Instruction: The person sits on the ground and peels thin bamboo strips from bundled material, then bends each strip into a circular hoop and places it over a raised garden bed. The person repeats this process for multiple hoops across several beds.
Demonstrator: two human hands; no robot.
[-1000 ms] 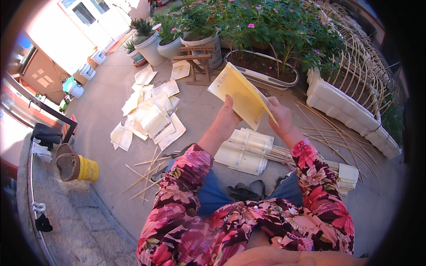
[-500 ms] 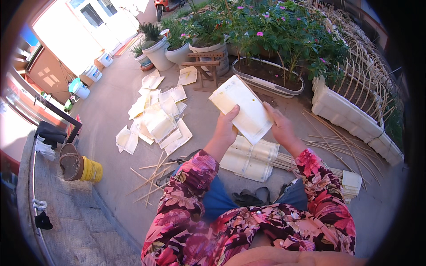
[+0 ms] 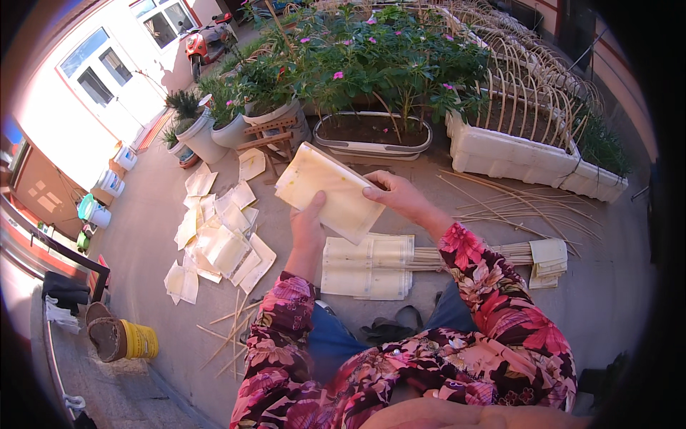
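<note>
A flat cream paper sheet [image 3: 330, 193], yellowed with small brown spots, is held up in front of me at a slant. Its lower left edge is gripped by my left hand [image 3: 307, 227], thumb lying on the face. My right hand [image 3: 391, 191] pinches the right edge between thumb and fingers. Whether the sheet is single or layered, I cannot tell. On the ground below lie neat cream sheets [image 3: 366, 268] with thin sticks [image 3: 468, 256] running out to the right. A smaller bundle of cream sheets [image 3: 548, 262] sits at the sticks' far end.
Loose cream sheets [image 3: 220, 239] lie piled on the left, with short sticks [image 3: 232, 330] nearer me. Long thin canes [image 3: 522, 204] lie at right, before a white foam planter [image 3: 525, 154]. An oval planter [image 3: 375, 146], wooden stool [image 3: 270, 139] and yellow bucket [image 3: 141, 339] stand around.
My view has swung to the right and up. My right hand has shifted along the sheet's right edge into a pinch, and the sheet lies at a different slant. My left hand keeps its hold.
</note>
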